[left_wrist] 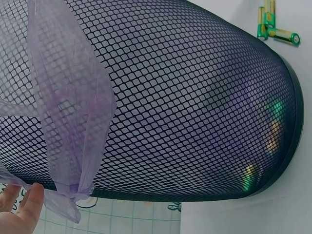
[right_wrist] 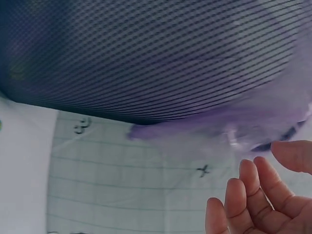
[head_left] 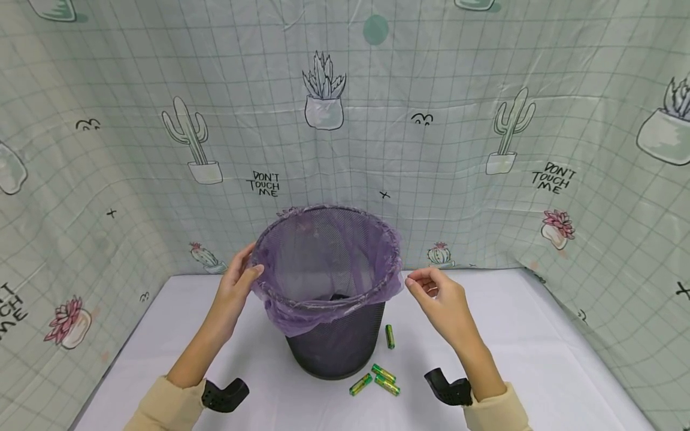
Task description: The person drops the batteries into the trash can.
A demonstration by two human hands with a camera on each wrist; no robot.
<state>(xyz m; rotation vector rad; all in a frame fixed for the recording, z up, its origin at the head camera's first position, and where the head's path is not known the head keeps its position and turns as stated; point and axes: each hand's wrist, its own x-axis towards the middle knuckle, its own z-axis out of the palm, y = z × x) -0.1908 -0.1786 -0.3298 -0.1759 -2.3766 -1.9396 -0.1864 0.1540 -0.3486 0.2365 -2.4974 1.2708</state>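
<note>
A black mesh wastebasket [head_left: 339, 344] stands upright, lined with a thin purple trash bag [head_left: 293, 320] folded over its rim. My left hand [head_left: 237, 278] grips the rim at the left, thumb over the top edge and fingers outside. In the left wrist view, the fingertips [left_wrist: 35, 192] press near the bag's loose fold. Just off the right side of the rim is my right hand [head_left: 439, 296], its fingers bent and the thumb apart from them. No object shows between those fingers [right_wrist: 249, 178] in the right wrist view.
Several green-and-yellow batteries [head_left: 387, 385] lie on the white table in front of the wastebasket, one battery [head_left: 390, 336] beside its right side. Green and yellow shapes [left_wrist: 273, 136] show through the mesh near its base. A patterned curtain [head_left: 345, 155] encloses the back and sides.
</note>
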